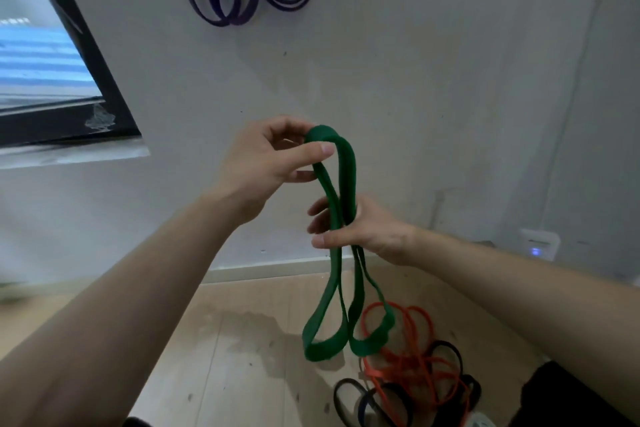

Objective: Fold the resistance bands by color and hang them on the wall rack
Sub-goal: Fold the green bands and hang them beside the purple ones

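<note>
Below the purple bands (221, 22), left hand (263, 163) pinches the green band (348, 168) at its top fold; right hand (367, 229) grips its middle.

Both bare forearms raised forward; left hand (273, 163) higher, pinching green band (349, 166) top; right hand (367, 229) lower, gripping its middle.

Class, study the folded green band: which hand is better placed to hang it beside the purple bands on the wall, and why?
Probably the left hand: it pinches the top fold of the green band, nearest the hung purple bands. The right hand grips lower down.
</note>
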The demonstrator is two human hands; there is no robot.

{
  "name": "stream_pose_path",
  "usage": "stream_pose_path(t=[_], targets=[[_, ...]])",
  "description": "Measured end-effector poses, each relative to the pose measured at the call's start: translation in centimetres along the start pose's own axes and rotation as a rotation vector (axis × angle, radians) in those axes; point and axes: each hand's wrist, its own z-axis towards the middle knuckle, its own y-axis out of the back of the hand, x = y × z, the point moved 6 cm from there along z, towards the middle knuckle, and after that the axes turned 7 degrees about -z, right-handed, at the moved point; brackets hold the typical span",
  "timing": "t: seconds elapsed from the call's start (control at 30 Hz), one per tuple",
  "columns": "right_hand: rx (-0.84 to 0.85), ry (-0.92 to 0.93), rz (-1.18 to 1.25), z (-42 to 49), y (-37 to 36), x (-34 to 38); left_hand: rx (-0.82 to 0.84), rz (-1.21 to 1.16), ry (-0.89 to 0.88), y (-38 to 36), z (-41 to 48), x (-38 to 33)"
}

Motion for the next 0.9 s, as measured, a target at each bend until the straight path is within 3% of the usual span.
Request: stream_pose_path(t=[0.23, 0.57, 0.9], targets=[[-0.068, 0.007, 0.062, 0.6, -0.1, -0.6, -0.125, -0.088, -0.037, 2.3, -0.1, 0.2], [-0.014, -0.108, -0.175, 0.0, 0.5, -3.5, -0.166, -0.122, 0.036, 6.2, -0.3, 3.2], [-0.127, -0.036, -0.272, -1.7, 5.6, -1.0, 0.277, 0.451, 0.363, 8.9, -2.5, 9.5]])
